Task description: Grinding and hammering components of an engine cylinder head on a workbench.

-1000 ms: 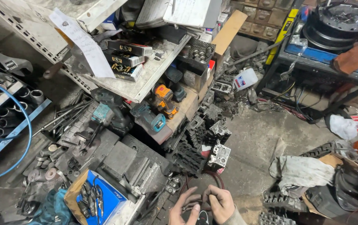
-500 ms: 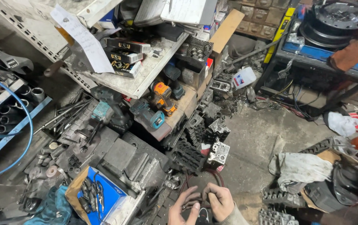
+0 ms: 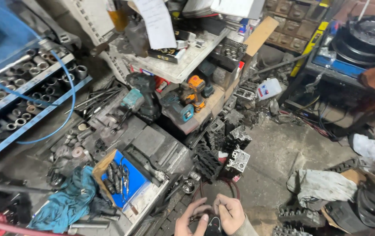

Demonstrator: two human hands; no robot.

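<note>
My left hand (image 3: 190,219) and my right hand (image 3: 230,213) meet at the bottom edge of the head view, over the dirty concrete floor (image 3: 279,153). Between them is a small black part (image 3: 214,226), partly cut off by the frame. The right hand's fingers curl over it and the left hand's fingers rest against its side. A thin dark red cable (image 3: 235,189) loops up from the part toward the metal engine pieces (image 3: 235,159) just above the hands.
A cluttered bench (image 3: 183,70) carries cordless drills (image 3: 194,91) and boxes. At the left are a blue socket rack (image 3: 17,109), a blue hose (image 3: 72,100), a blue tray of pliers (image 3: 128,181) and a teal rag (image 3: 67,203). White cloth (image 3: 323,185) and gears (image 3: 296,214) lie at the right.
The view has swung left and down toward the bench and socket rack. Both hands stay together on the black part at the bottom edge, fingers shifting slightly.
</note>
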